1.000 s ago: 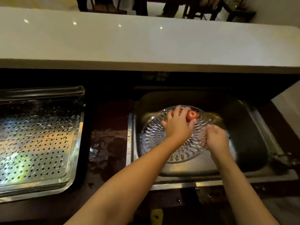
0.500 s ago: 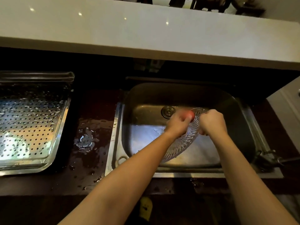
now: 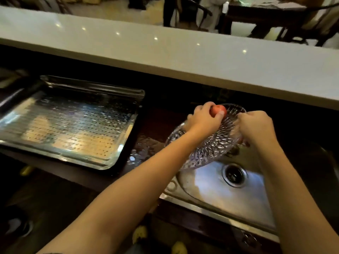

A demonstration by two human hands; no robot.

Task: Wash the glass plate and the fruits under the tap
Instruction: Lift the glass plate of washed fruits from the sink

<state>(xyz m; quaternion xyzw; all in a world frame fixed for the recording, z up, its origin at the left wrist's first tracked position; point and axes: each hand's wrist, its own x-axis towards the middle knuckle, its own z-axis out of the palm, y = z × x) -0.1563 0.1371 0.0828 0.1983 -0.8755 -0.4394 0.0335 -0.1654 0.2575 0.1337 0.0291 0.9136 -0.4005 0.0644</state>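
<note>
Far left: a perforated metal tray [image 3: 69,125] is set on the dark worktop [image 3: 156,116], and a wet patch [image 3: 145,147] is seen between it and the sink [image 3: 211,184].

Centre: the glass plate [image 3: 207,149] is held tilted in the air over the sink's left edge, well above the basin floor and the drain [image 3: 234,175]. The left hand [image 3: 201,120] is curled round a red fruit [image 3: 217,110], which is pinned against the plate's upper face near the far rim.

Right: the right hand [image 3: 256,125] is clamped on the plate's right rim, and most of the weight appears to be carried by this grip. No tap, no running water and no other fruits can be made out.

Risks, as judged: wet cut glass is slippery, and a one-sided rim grip on a tilted plate could be lost, so the plate could be dropped onto the steel basin and chipped or broken. The fruit, round and probably wet, could be squeezed out from under the thumb and sent rolling down the slope into the sink or onto the worktop. Water could also be shed past the sink's edge.
</note>
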